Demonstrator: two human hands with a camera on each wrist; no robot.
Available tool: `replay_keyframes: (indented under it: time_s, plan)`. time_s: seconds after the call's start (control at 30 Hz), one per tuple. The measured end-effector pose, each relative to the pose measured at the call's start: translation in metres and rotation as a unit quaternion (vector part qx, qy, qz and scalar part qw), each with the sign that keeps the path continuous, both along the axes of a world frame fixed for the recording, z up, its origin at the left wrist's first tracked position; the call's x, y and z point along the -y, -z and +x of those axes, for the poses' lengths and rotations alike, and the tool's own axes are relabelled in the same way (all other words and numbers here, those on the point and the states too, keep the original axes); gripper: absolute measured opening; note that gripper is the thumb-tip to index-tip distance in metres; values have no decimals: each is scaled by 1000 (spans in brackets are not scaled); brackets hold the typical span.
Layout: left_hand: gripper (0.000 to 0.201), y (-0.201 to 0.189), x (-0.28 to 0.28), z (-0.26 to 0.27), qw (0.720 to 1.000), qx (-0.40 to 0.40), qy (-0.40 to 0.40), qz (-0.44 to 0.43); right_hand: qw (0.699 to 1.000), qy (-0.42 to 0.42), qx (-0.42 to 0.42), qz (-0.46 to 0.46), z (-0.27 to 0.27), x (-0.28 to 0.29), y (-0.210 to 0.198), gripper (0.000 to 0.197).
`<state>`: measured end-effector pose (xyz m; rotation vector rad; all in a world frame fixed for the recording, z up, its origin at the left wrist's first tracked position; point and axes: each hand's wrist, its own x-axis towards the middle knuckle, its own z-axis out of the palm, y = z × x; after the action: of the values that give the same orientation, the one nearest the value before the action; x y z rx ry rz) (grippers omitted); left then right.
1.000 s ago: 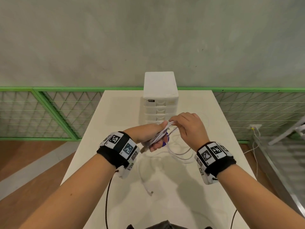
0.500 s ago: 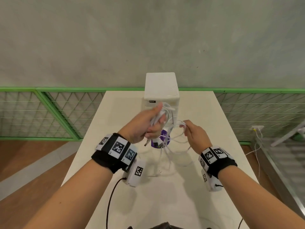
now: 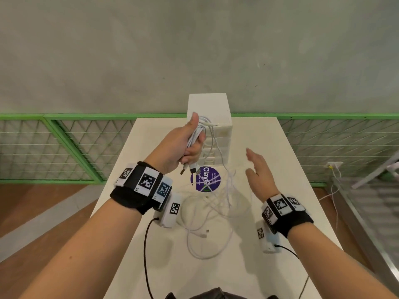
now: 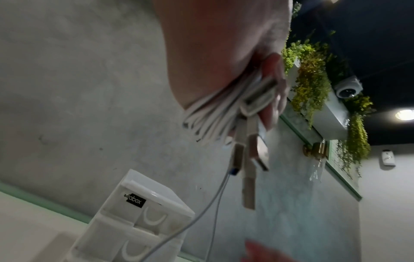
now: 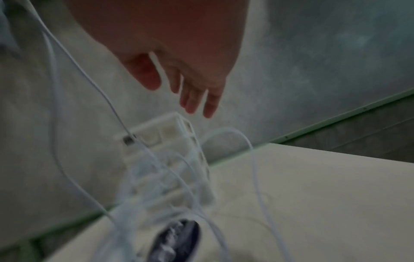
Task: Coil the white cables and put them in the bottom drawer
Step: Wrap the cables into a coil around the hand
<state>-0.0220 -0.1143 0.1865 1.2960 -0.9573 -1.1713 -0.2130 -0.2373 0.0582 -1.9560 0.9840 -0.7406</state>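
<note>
My left hand [image 3: 185,143] is raised in front of the white drawer unit [image 3: 212,130] and grips a bundle of white cables [image 3: 197,134]; USB plugs [image 4: 251,159] dangle below the fist. Loose strands [image 3: 216,203] trail from the bundle down onto the white table [image 3: 280,169] and lie in tangled loops. My right hand [image 3: 258,171] hovers to the right of the strands, fingers [image 5: 195,99] straight and spread, holding nothing. The drawers of the unit look closed in the left wrist view [image 4: 143,221].
A round purple sticker [image 3: 205,179] lies on the table just before the drawer unit, under the strands. Green mesh railing [image 3: 64,147] runs behind the table along a grey wall. Black wrist-camera leads hang off the near table edge.
My left hand has lifted the cable bundle up and away toward the drawer unit. My right hand has let go of the cable, opened and drawn off to the right.
</note>
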Motion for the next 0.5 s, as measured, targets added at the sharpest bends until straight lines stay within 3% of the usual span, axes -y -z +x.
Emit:
replay_keyframes:
  time_s: [0.07, 0.13, 0.27, 0.37, 0.5]
  plan:
    - [59, 0, 0, -8, 999, 6, 44, 10, 995, -72, 76, 4, 16, -12, -27, 70]
    - [59, -4, 1, -19, 997, -8, 82, 8, 988, -134, 75, 2, 32, -23, -42, 66]
    - [69, -13, 6, -33, 991, -80, 107, -18, 984, -151, 65, 67, 54, -46, -46, 29]
    - [74, -14, 8, -32, 988, -131, 74, -37, 985, -148, 46, 80, 55, -55, -33, 29]
    - [72, -10, 7, -23, 975, -202, -8, -90, 983, -176, -38, 42, 52, -53, -9, 20]
